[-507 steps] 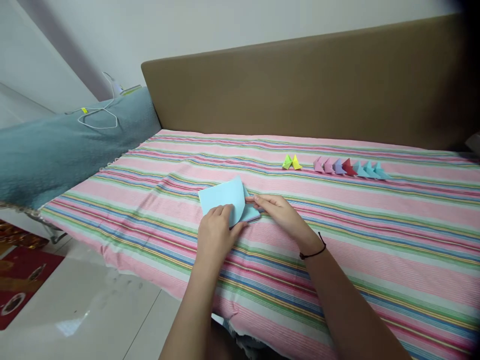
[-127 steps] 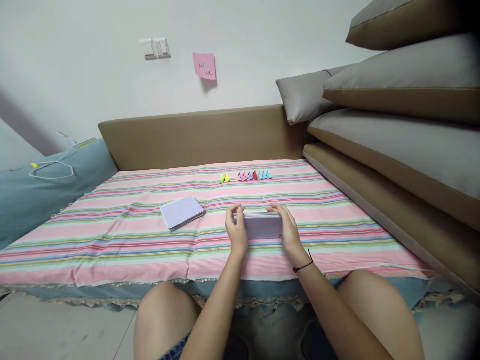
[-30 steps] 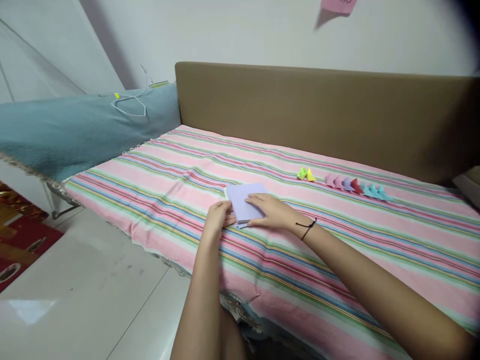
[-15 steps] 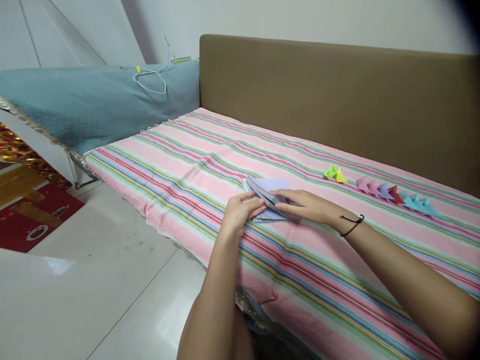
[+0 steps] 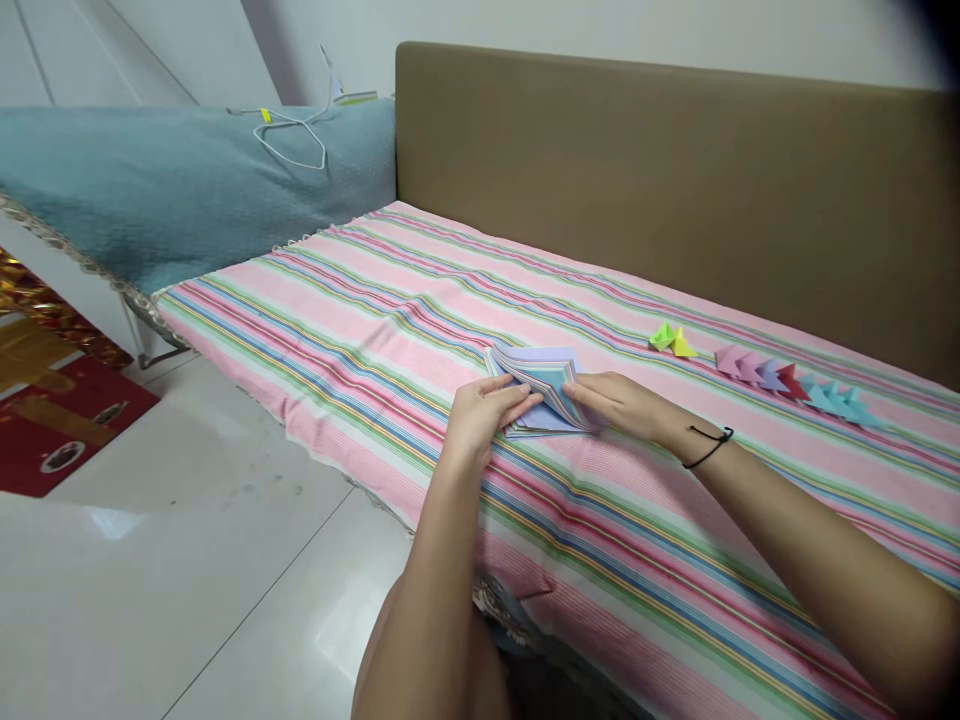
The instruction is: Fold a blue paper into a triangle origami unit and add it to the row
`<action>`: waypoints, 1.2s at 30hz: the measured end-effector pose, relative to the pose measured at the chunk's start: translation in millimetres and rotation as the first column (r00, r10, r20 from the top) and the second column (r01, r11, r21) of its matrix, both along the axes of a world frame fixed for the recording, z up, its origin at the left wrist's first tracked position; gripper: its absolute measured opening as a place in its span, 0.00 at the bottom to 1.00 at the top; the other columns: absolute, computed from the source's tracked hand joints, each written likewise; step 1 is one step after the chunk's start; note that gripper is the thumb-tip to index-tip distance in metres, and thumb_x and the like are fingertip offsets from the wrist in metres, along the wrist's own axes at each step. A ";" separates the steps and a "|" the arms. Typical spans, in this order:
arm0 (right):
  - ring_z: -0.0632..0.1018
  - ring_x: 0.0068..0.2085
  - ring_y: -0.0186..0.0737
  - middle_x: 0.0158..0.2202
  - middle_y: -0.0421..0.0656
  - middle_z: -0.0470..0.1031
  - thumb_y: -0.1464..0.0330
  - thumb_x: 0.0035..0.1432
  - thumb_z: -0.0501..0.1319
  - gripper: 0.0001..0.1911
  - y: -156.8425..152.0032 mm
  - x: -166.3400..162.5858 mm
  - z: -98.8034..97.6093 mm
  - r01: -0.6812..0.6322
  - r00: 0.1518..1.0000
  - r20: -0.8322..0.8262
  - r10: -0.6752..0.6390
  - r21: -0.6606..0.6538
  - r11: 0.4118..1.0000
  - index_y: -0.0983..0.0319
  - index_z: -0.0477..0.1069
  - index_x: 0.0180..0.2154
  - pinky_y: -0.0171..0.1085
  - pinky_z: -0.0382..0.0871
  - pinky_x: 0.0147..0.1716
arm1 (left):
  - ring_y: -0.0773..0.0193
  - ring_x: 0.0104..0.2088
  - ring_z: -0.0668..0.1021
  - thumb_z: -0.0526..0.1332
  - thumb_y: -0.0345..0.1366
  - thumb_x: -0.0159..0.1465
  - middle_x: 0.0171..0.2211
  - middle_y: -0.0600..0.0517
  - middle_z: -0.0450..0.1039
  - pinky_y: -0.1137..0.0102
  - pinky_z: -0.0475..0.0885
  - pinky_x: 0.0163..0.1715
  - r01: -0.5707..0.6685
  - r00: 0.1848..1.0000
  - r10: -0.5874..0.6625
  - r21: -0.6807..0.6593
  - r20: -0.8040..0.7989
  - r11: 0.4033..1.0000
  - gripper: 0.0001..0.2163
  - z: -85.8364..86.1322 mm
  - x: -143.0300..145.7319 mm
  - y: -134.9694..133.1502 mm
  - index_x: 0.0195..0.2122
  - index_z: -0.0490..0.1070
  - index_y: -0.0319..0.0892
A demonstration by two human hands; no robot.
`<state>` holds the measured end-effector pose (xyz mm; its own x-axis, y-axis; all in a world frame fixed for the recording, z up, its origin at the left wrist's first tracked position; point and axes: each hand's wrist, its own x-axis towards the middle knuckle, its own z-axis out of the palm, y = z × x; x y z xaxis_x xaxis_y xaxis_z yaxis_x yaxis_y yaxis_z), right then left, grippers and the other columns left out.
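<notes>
A stack of coloured paper sheets [image 5: 541, 362] lies on the striped pink cloth, its upper sheets bent up and fanned, with a blue one showing inside. My left hand [image 5: 484, 412] grips the lifted sheets at their near left side. My right hand [image 5: 616, 398], a black cord round its wrist, pinches the right edge of the raised sheets. Lavender sheets show behind and under the lifted part. Off to the right stand a green and yellow folded paper piece [image 5: 673, 341] and a row of pink, purple, red and blue folded paper pieces [image 5: 795, 384].
The striped cloth [image 5: 360, 330] covers a sofa seat in front of a brown backrest [image 5: 637, 170]. A white wire hanger [image 5: 291, 143] lies on the blue-covered armrest [image 5: 187, 200]. At the left, a red box [image 5: 71, 420] is on the tiled floor [image 5: 225, 540].
The sheets have spread further apart, so the blue one inside shows more. My right hand has shifted slightly right along their edge. The whole view has tilted a little downward.
</notes>
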<state>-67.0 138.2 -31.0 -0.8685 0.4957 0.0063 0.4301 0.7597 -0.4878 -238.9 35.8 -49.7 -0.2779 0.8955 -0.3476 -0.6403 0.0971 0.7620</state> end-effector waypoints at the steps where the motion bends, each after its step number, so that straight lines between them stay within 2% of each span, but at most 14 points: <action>1: 0.75 0.35 0.44 0.33 0.44 0.76 0.54 0.65 0.40 0.25 0.0 0.0 -1.2 0.013 1.000 0.000 -0.013 0.034 0.999 0.61 0.69 0.32 0.37 0.63 0.36 | 0.60 0.31 0.82 0.63 0.19 0.54 0.35 0.39 0.78 0.73 0.77 0.41 0.000 1.000 0.000 0.002 0.001 1.000 0.11 0.1 0.5 0.1 0.40 0.71 0.25; 4: 0.75 0.30 0.45 0.29 0.45 0.75 0.55 0.66 0.40 0.25 -1.3 -1.2 -4.5 0.075 0.997 0.004 -0.076 0.140 0.987 0.60 0.69 0.34 0.38 0.62 0.32 | 0.61 0.32 0.82 0.62 0.18 0.54 0.34 0.39 0.78 0.73 0.77 0.42 -0.009 1.000 0.009 0.009 0.007 1.000 0.11 0.2 2.6 0.7 0.40 0.71 0.25; 6: 0.75 0.27 0.46 0.28 0.45 0.75 0.56 0.65 0.41 0.23 -2.8 -2.1 -6.7 0.135 0.991 -0.035 -0.131 0.173 0.976 0.61 0.67 0.46 0.38 0.63 0.30 | 0.61 0.31 0.82 0.62 0.18 0.54 0.33 0.39 0.78 0.73 0.77 0.41 -0.019 1.000 0.019 0.011 0.004 1.000 0.12 0.2 3.7 1.1 0.40 0.71 0.25; 8: 0.76 0.26 0.46 0.30 0.46 0.76 0.56 0.65 0.43 0.27 -3.8 -2.1 -9.6 0.189 0.980 -0.099 -0.174 0.170 0.967 0.64 0.53 0.60 0.38 0.64 0.29 | 0.61 0.31 0.82 0.62 0.19 0.55 0.33 0.39 0.78 0.73 0.77 0.40 -0.022 1.000 0.022 0.004 -0.009 1.000 0.11 0.1 4.4 1.0 0.41 0.70 0.25; 10: 0.77 0.27 0.46 0.32 0.48 0.77 0.57 0.65 0.44 0.33 -3.5 -0.7 -13.2 0.211 0.971 -0.146 -0.187 0.172 0.962 0.67 0.39 0.65 0.39 0.66 0.30 | 0.61 0.31 0.82 0.61 0.19 0.55 0.34 0.39 0.78 0.73 0.78 0.39 -0.016 0.999 0.016 -0.011 -0.028 1.000 0.11 0.1 4.7 0.6 0.40 0.70 0.25; 13: 0.79 0.34 0.47 0.41 0.51 0.77 0.58 0.65 0.44 0.33 -0.8 2.8 -17.5 0.192 0.973 -0.167 -0.160 0.197 0.962 0.65 0.37 0.66 0.40 0.69 0.35 | 0.60 0.31 0.82 0.62 0.20 0.55 0.36 0.38 0.78 0.73 0.78 0.38 -0.003 0.999 0.002 -0.031 -0.045 1.000 0.10 0.1 4.3 -0.2 0.40 0.71 0.25; 16: 0.79 0.42 0.47 0.47 0.47 0.76 0.60 0.66 0.41 0.27 1.1 5.0 -16.4 0.083 0.993 -0.103 -0.066 0.173 0.982 0.57 0.49 0.64 0.41 0.69 0.40 | 0.59 0.31 0.82 0.62 0.20 0.55 0.37 0.38 0.78 0.72 0.78 0.39 0.001 0.999 -0.003 -0.040 -0.043 0.999 0.10 0.3 3.1 -0.3 0.39 0.71 0.26; 19: 0.79 0.41 0.45 0.50 0.43 0.74 0.62 0.66 0.41 0.24 -1.1 3.8 -11.5 0.008 0.999 -0.042 -0.002 0.146 0.989 0.52 0.55 0.62 0.39 0.69 0.40 | 0.59 0.31 0.82 0.63 0.21 0.55 0.36 0.38 0.78 0.72 0.78 0.39 0.003 0.999 -0.005 -0.043 -0.042 0.999 0.10 0.9 1.8 0.0 0.39 0.72 0.26; 21: 0.80 0.37 0.45 0.50 0.44 0.74 0.61 0.66 0.42 0.25 -4.4 2.0 -8.8 0.047 0.999 -0.032 -0.042 0.171 0.984 0.53 0.51 0.63 0.40 0.70 0.37 | 0.60 0.31 0.82 0.63 0.21 0.55 0.36 0.38 0.78 0.72 0.78 0.38 0.003 0.999 -0.005 -0.048 -0.046 0.999 0.10 1.6 1.4 0.0 0.39 0.72 0.26; 23: 0.80 0.35 0.47 0.46 0.47 0.77 0.59 0.65 0.44 0.30 -7.7 0.5 -7.2 0.121 0.992 -0.046 -0.115 0.192 0.974 0.56 0.40 0.66 0.41 0.70 0.35 | 0.60 0.30 0.82 0.63 0.21 0.55 0.36 0.39 0.78 0.73 0.78 0.37 0.000 0.999 -0.002 -0.053 -0.051 0.999 0.09 2.4 1.3 0.0 0.38 0.73 0.27; 25: 0.80 0.38 0.47 0.43 0.48 0.78 0.58 0.64 0.47 0.37 -10.0 -0.3 -6.0 0.157 0.986 -0.077 -0.145 0.166 0.974 0.60 0.28 0.66 0.42 0.70 0.37 | 0.61 0.30 0.82 0.63 0.22 0.56 0.35 0.39 0.78 0.74 0.78 0.36 0.001 0.998 -0.005 -0.061 -0.063 0.998 0.07 3.2 1.0 -0.1 0.36 0.73 0.28; 27: 0.79 0.44 0.47 0.45 0.47 0.78 0.57 0.63 0.50 0.43 -10.9 -0.4 -4.8 0.135 0.988 -0.093 -0.125 0.108 0.985 0.62 0.21 0.65 0.43 0.70 0.42 | 0.63 0.28 0.81 0.62 0.24 0.57 0.33 0.41 0.79 0.76 0.77 0.33 0.005 0.996 -0.011 -0.074 -0.087 0.997 0.04 4.1 0.4 -0.2 0.33 0.74 0.29; 30: 0.74 0.53 0.48 0.51 0.46 0.74 0.55 0.60 0.54 0.48 -10.5 -0.4 -2.6 0.094 0.993 -0.080 -0.089 0.058 0.994 0.59 0.20 0.65 0.46 0.65 0.50 | 0.65 0.26 0.81 0.62 0.28 0.58 0.28 0.43 0.78 0.78 0.76 0.29 0.025 0.989 -0.038 -0.088 -0.140 0.996 0.05 5.3 -1.4 -0.8 0.29 0.75 0.30; 36: 0.71 0.55 0.52 0.52 0.47 0.73 0.53 0.56 0.58 0.52 -8.8 -2.5 0.8 0.087 0.996 -0.010 -0.086 0.059 0.994 0.57 0.22 0.65 0.49 0.64 0.51 | 0.69 0.20 0.78 0.64 0.26 0.56 0.21 0.49 0.76 0.77 0.75 0.27 0.051 0.978 -0.075 -0.122 -0.195 0.991 0.03 5.8 -4.2 -2.5 0.26 0.76 0.32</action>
